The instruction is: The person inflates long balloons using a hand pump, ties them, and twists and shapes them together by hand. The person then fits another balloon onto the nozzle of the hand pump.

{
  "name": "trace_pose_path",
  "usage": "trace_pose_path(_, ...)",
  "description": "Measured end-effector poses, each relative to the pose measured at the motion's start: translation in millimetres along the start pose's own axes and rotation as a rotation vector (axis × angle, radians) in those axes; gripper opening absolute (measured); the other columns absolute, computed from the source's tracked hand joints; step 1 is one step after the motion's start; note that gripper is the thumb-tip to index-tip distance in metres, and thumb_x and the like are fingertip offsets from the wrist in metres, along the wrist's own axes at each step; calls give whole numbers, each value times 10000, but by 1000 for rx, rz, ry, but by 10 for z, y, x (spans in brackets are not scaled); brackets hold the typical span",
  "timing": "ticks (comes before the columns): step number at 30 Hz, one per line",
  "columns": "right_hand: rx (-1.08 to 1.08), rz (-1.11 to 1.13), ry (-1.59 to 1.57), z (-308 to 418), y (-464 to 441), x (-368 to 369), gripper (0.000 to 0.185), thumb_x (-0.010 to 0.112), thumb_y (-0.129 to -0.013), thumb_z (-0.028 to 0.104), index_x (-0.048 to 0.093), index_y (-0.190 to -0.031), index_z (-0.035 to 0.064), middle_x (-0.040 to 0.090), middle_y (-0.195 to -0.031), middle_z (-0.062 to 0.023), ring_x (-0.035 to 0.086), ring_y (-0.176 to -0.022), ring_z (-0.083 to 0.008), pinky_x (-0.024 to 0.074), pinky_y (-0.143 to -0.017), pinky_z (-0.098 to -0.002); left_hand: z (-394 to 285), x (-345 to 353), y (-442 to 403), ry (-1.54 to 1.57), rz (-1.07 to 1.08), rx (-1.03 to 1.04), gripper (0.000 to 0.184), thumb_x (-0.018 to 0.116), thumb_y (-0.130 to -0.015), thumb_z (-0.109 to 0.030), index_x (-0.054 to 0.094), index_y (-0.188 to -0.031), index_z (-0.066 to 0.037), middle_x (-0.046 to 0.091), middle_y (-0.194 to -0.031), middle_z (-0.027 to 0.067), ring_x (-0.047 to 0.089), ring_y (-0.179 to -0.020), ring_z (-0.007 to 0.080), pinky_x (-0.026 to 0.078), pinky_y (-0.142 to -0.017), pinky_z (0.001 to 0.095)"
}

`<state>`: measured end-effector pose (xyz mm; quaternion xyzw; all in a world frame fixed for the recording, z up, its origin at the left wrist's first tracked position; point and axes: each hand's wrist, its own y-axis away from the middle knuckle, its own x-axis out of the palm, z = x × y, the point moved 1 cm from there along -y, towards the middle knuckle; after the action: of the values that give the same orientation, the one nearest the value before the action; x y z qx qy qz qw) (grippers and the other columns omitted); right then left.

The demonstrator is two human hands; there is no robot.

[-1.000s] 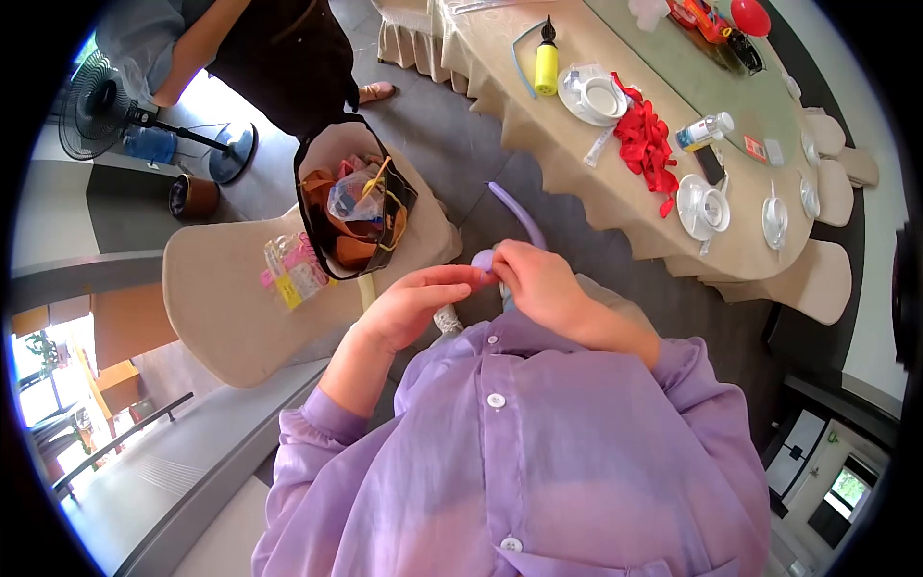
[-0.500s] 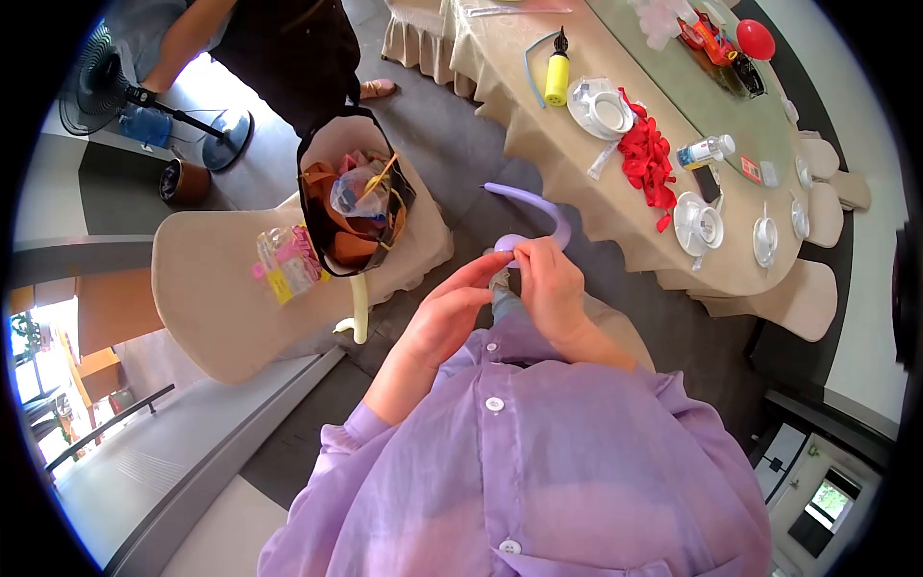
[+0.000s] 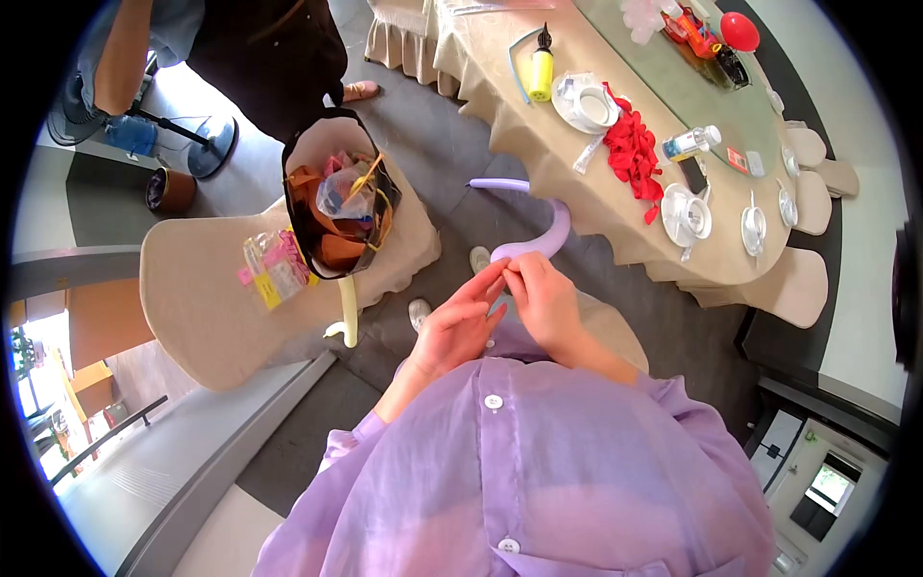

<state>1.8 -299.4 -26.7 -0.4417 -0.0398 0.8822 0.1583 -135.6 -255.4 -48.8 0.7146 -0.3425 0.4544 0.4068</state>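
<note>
A long, curved purple balloon [image 3: 548, 234] extends from my fingertips toward the table, its thin tip pointing left. My right hand [image 3: 546, 300] pinches the balloon's near end between thumb and fingers. Fingertips of my left hand [image 3: 459, 329] meet the same end from the left, thumb and fingers closed around it; the exact spot they grip is too small to make out. Both hands are close together in front of my chest.
The table [image 3: 510, 125] at the upper right bears a yellow pump [image 3: 541, 75], red ribbon [image 3: 632, 154], wrapped dishes and a bottle [image 3: 691, 143]. A chair [image 3: 202, 298] at left holds an open bag [image 3: 336, 207] and a packet [image 3: 275, 267]. A person [image 3: 264, 58] stands behind it.
The balloon's curved body swings out further right, and its near end shows less at my fingertips. My hands have moved slightly lower. The person's arm at the upper left has shifted left.
</note>
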Motion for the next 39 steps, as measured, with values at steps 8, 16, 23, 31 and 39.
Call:
trace_pose_path(8,131,-100,-126,11,-68,60,119,611,-777,83,510,-827,46,572,-747,-104,572,-617,-277,450,-535,-363,35,2,-104,-4,-28,96,544,437,-873,-205,268,-1370,-62,267,-1418,42,225,-1309,185,169,-1067,400)
trace_pose_path(16,166,-131,-73,-5,-50,132,106,615,-762,48,550,-845,38,606,-762,-107,611,-637,-244,474,-557,-329,70,45,-87,-5,24,55,538,384,-905,-131,185,-1397,-47,168,-1458,45,124,-1350,176,112,-1084,409)
trace_pose_path(23,298,-30,-186,-66,-81,99,114,613,-729,94,526,-783,44,591,-694,-105,585,-610,-275,468,-558,-355,134,15,-54,-169,-11,31,549,388,-921,-192,165,-1407,-65,155,-1464,41,86,-1357,168,34,-1084,400)
trace_pose_path(31,470,35,-509,-163,-59,40,118,615,-708,65,524,-764,16,591,-660,-76,586,-594,-156,468,-562,-281,145,-16,12,-138,-43,23,551,372,-927,-321,230,-1388,-54,183,-1456,27,84,-1355,165,17,-1079,430)
trace_pose_path(39,453,28,-521,-169,-8,27,124,621,-701,47,516,-757,13,586,-655,-73,576,-579,-148,466,-559,-276,86,64,39,-66,-74,-44,561,385,-913,-417,305,-1362,-89,260,-1422,12,182,-1320,167,135,-1067,404)
